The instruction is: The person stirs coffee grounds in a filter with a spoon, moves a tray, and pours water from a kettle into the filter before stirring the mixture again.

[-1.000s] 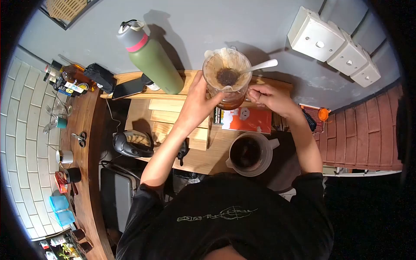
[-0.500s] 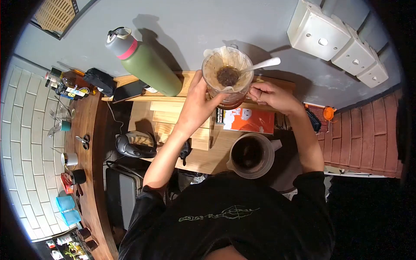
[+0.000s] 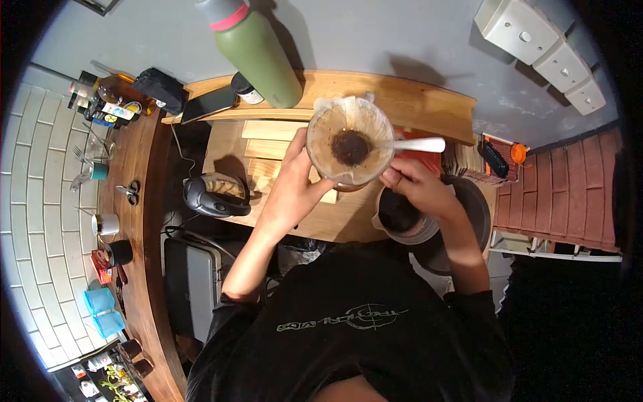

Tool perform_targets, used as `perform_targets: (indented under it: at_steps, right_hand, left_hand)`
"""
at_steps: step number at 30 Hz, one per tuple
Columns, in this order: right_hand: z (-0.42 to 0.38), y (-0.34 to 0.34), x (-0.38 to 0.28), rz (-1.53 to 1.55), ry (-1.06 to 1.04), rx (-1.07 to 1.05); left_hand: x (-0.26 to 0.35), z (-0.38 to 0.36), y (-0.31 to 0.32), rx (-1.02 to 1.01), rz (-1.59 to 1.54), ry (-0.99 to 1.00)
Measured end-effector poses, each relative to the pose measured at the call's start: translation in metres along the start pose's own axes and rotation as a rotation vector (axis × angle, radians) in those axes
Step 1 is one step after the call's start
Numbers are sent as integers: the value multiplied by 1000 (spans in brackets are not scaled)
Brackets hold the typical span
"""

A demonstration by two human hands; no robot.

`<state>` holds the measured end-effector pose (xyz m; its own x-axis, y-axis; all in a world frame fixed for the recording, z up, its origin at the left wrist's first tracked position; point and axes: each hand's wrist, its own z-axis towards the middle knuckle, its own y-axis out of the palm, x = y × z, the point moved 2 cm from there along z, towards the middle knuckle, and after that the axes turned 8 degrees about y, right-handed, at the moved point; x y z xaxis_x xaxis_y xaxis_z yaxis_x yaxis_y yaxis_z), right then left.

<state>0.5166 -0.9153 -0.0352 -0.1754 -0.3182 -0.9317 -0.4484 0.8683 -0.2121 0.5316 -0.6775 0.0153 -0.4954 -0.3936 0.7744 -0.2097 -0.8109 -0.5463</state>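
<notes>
Up in front of me is a clear coffee dripper [image 3: 382, 167] lined with a paper filter [image 3: 328, 137]. Dark wet coffee grounds [image 3: 350, 147] lie at the bottom of the filter. A white-handled spoon [image 3: 418, 144] rests in it, its handle sticking out to the right. Beneath the dripper shows a bit of a vessel with brown liquid, mostly hidden. My left hand [image 3: 291, 187] is closed around the left side, thumb in front. My right hand [image 3: 422, 187] grips at the lower right; the part it holds is largely covered by its fingers.
A plastic pitcher [image 3: 408, 231] with dark contents stands below my right hand. On the wooden shelf [image 3: 415, 104] are a green bottle [image 3: 261, 57], a small jar [image 3: 246, 88] and a phone [image 3: 209, 105]. A black kettle [image 3: 211, 197] stands left. Switch boxes [image 3: 526, 37] hang on the wall.
The dripper has come nearer to me, and its top tilts more toward my view. Both hands moved with it, keeping their hold. My right hand now overlaps the pitcher. The camera view has shifted.
</notes>
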Motion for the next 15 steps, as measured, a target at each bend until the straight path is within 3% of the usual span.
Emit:
perform_targets:
  at_steps: [3,6,9,13,15]
  right_hand:
    - [-17,31,-13,-84,15,80]
    - [-21,63,4,164,142,42]
    - [-18,92,23,35,-8,123]
    - [-21,135,40,125,90,203]
    - [-18,155,68,108,104,237]
  left_hand:
    - [-7,-29,-9,-42,-20,-29]
    - [-11,-53,-17,-69,-4,-62]
    - [-31,-77,-14,-31,-141,-126]
    - [-53,-103,-9,-54,-152,-94]
    - [-75,-119,0,-70,-244,-183]
